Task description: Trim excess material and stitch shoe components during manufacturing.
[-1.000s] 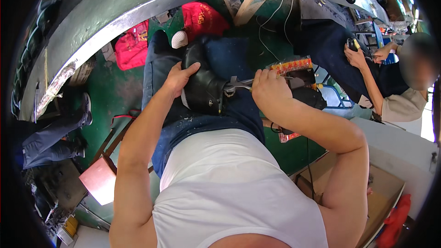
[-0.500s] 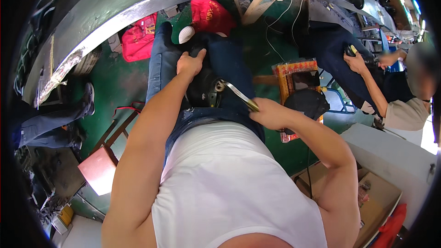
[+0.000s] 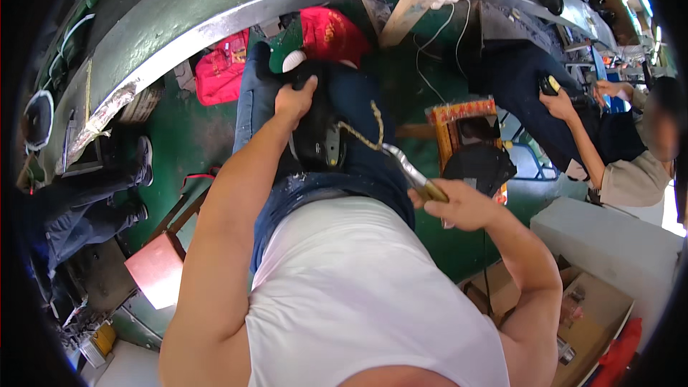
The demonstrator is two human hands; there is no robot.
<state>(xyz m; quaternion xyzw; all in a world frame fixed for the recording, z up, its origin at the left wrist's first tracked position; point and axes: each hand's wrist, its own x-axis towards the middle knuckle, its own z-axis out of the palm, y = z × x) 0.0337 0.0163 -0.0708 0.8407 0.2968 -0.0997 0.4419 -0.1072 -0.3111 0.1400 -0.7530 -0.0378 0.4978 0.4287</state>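
A black shoe or boot [image 3: 309, 145] lies across my lap, on my blue jeans [image 3: 358, 100]. My left hand [image 3: 295, 102] is closed around its far end. To the right, my right hand [image 3: 464, 204] grips the brass-coloured handle of a curved metal hand tool [image 3: 414, 173]. From the tool's tip, a thin tan, twisted-looking strip [image 3: 364, 140] runs left to the shoe's near right edge, with one end sticking up. Whether the tool's tip clamps the strip cannot be made out.
A metal-edged workbench [image 3: 215, 25] curves across the far side. Red bags [image 3: 222, 72] lie under it. At right are a black cap [image 3: 479, 168] on a stool and a seated co-worker [image 3: 634, 179] holding a dark-and-yellow object. A cardboard box [image 3: 595, 322] stands near right.
My right hand and the tool have moved right and slightly nearer, away from the shoe. The tan strip now stretches between them. My left hand stays on the shoe.
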